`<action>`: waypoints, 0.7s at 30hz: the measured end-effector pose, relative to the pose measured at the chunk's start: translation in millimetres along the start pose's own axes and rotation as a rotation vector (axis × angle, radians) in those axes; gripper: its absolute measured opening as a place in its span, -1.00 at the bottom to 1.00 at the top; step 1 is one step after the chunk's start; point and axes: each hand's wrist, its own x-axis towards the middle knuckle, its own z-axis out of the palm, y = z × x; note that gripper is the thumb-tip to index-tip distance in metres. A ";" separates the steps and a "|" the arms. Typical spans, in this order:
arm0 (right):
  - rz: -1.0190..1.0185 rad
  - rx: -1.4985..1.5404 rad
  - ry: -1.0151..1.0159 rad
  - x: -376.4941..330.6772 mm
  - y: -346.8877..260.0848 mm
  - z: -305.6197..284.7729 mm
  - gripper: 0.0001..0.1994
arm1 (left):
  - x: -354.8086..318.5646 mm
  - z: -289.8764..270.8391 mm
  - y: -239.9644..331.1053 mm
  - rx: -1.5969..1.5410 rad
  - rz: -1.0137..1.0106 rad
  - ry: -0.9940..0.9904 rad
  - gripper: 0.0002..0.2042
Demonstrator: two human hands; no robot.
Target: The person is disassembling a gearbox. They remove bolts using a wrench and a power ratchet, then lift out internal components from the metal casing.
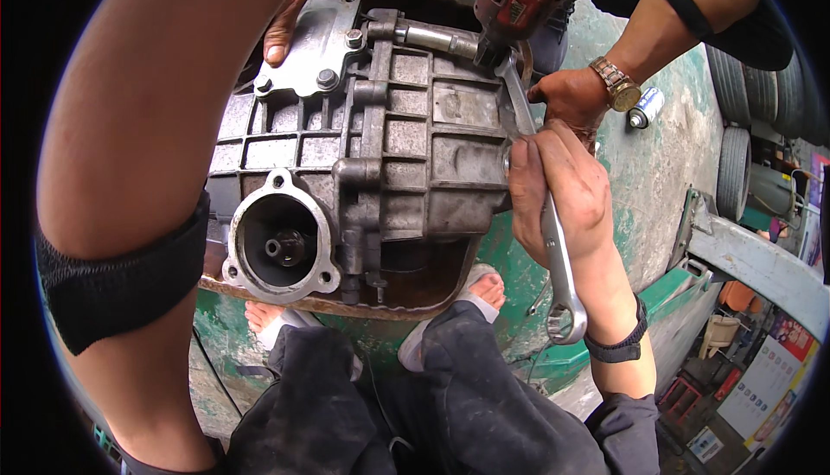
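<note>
My right hand [571, 194] is closed round the shaft of a combination wrench [557, 246]. The wrench's ring end points down toward me, and its far end reaches the right side of a metal gearbox housing [467, 159]. Just above that end is the nose of a red power tool [517, 0]; its grip is hidden. Close by is a co-worker's hand [575, 99] with a wristwatch. My left forearm crosses the left side and runs off the top. Beside it, a partly hidden hand [292, 21] rests its thumb on a bolted cover plate [318, 38]; whose it is, I cannot tell.
The gearbox lies in a rusty metal tray [415, 309]; its round flange [278, 255] faces me. My feet stand by the tray's near edge. Right of it are a spray can [645, 108], tyres [733, 172] and a grey metal beam [756, 259] on the worn green floor.
</note>
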 end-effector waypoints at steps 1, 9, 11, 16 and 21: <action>0.007 -0.018 -0.014 2.6 -1.4 0.4 -0.86 | 0.0 -0.4 -0.2 0.001 0.005 0.002 -0.83; -0.028 0.032 0.148 8.1 11.3 8.5 -0.82 | 6.5 -0.3 -1.2 -0.019 0.032 0.001 -0.84; -0.002 0.077 0.178 8.8 14.4 10.7 -0.81 | 5.6 -1.8 -1.7 -0.020 0.041 0.002 -0.85; 0.253 0.323 0.330 41.4 23.6 -0.3 -0.68 | 4.9 -2.5 -2.3 -0.027 0.045 0.004 -0.85; 0.535 0.369 0.442 81.2 45.0 -14.3 -0.56 | 4.4 -5.2 -5.0 -0.053 0.068 0.003 -0.86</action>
